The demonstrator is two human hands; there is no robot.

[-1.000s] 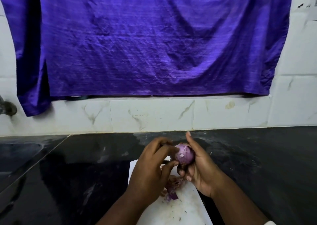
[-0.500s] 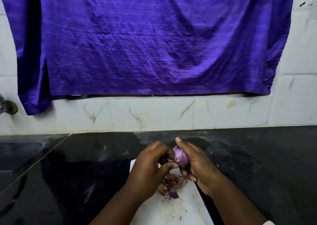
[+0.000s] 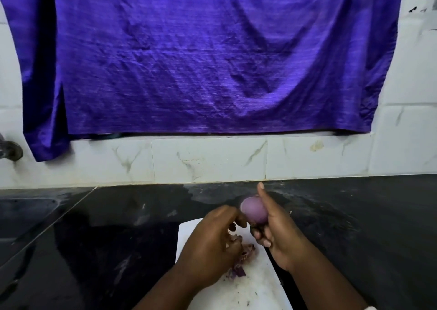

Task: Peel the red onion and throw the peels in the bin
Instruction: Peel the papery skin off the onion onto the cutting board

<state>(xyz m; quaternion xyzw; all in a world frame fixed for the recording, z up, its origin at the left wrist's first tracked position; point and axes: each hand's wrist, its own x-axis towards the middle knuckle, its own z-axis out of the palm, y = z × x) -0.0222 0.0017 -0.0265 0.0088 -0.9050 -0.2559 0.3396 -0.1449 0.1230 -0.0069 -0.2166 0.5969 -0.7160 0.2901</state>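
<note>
My right hand [image 3: 276,234] grips the red onion [image 3: 254,210], which shows smooth pale purple flesh, a little above the far end of the white cutting board [image 3: 250,288]. My left hand [image 3: 212,241] is curled just left of the onion, fingertips close to its lower side; whether a bit of peel is pinched in them is hidden. A small heap of purple and brownish onion peels [image 3: 241,260] lies on the board under my hands. No bin is in view.
The board lies on a black stone counter [image 3: 354,227]. A sink basin [image 3: 26,212] is set into the counter at the far left, with a tap [image 3: 10,150] on the wall. A purple cloth [image 3: 201,56] hangs over the white tiled wall behind.
My right hand has turned the onion and lifted it slightly, showing more bare flesh. My left hand has dropped away from the onion's top toward the peels on the board.
</note>
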